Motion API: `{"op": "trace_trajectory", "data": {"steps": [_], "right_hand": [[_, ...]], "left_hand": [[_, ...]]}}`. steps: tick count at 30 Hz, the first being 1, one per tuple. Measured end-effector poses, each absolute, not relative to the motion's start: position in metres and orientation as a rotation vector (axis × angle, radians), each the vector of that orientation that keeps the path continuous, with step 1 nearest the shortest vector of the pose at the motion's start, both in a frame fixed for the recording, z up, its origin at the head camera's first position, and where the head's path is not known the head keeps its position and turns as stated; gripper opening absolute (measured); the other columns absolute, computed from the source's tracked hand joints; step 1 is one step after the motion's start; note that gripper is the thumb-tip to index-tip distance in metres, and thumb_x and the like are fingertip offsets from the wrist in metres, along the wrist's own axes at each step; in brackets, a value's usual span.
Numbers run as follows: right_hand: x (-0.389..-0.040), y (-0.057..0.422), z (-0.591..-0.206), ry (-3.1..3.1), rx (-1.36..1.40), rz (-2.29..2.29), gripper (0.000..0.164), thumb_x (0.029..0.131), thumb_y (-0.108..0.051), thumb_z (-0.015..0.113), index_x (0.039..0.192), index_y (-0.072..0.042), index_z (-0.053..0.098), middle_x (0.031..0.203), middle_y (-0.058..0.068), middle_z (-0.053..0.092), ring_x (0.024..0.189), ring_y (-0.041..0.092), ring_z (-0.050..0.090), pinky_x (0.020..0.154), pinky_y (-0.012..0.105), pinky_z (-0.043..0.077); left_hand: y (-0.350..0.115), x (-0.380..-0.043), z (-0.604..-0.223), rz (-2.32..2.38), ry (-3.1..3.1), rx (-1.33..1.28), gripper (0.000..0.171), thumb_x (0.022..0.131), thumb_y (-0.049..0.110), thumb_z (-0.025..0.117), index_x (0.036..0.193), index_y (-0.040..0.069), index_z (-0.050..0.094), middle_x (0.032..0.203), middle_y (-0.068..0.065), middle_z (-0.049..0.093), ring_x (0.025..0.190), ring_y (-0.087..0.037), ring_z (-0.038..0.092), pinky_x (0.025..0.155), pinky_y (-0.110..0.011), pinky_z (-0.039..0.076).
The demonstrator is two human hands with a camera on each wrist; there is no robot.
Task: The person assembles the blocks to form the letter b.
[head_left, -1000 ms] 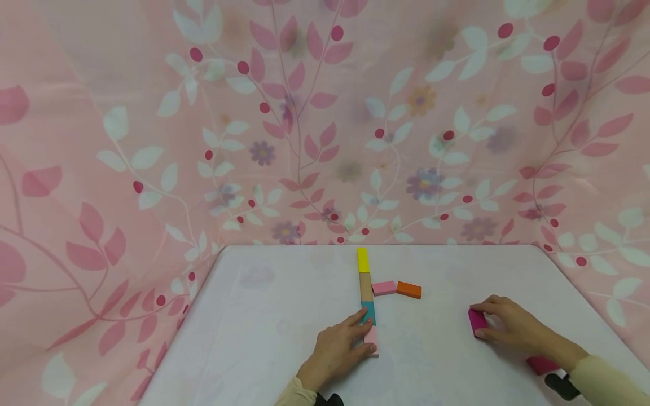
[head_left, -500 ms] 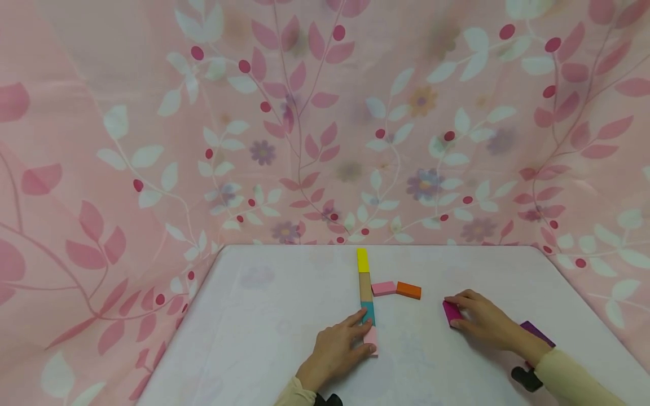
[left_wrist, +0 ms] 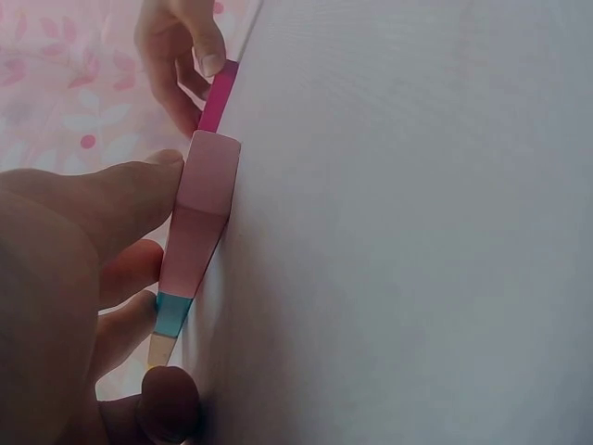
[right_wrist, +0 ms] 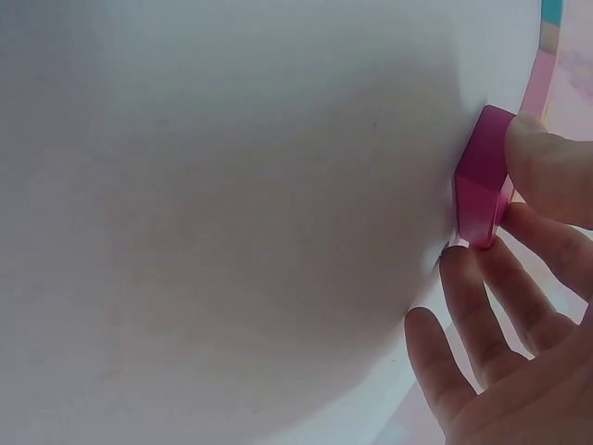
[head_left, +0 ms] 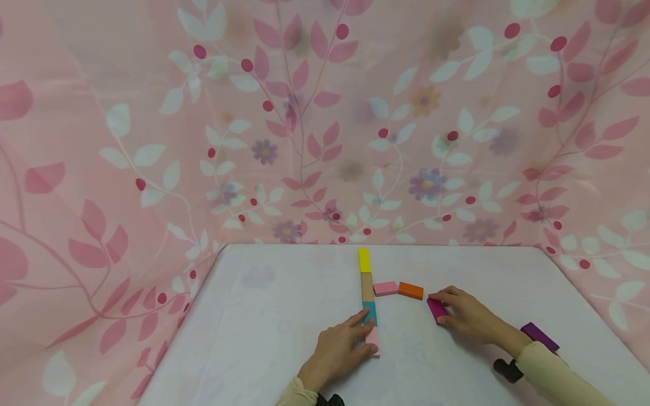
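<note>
In the head view my right hand (head_left: 469, 318) pinches a magenta block (head_left: 437, 311) between thumb and fingers, low over the table. The right wrist view shows the thumb along one side of that magenta block (right_wrist: 484, 171). My left hand (head_left: 336, 351) rests its fingers on the near end of a straight row: a light pink block (head_left: 372, 335) and a blue block (head_left: 370, 307). Beyond them in line lie a tan block (head_left: 367, 287) and a yellow block (head_left: 364, 260). A second pink block (head_left: 386, 288) and an orange block (head_left: 410, 291) branch rightward from the tan one.
A purple block (head_left: 540, 336) lies beside the right sleeve, partly hidden by that arm. White cloth covers the table (head_left: 264, 316). Behind it hangs a pink floral curtain (head_left: 325, 113).
My right hand has carried the magenta block leftward, close to the orange block's right end. The purple block has come into view behind the arm. My left hand stays in place.
</note>
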State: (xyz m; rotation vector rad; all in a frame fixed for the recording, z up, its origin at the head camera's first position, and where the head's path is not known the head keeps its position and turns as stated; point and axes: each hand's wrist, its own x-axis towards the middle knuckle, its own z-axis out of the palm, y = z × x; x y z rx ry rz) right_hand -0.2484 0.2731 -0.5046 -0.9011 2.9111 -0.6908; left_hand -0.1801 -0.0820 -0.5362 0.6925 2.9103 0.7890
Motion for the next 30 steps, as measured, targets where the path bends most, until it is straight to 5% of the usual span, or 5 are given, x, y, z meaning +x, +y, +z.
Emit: {"op": "trace_trajectory", "data": {"steps": [30], "right_hand": [[-0.2560,0.2668,-0.5110,2.926,-0.919,-0.764,0.053,0.089,-0.030,0.087,0.135,-0.010,0.070,0.118,0.001,0.068,0.101,0.019,0.066,0.089,0.034,0.060]], "left_hand": [[-0.0814,-0.1800,-0.5351,0.772,2.930,0.720,0.057,0.101,0.055,0.065,0.150,0.026,0.062,0.165,0.009,0.049,0.133,-0.027,0.067,0.071,-0.027,0.053]]}}
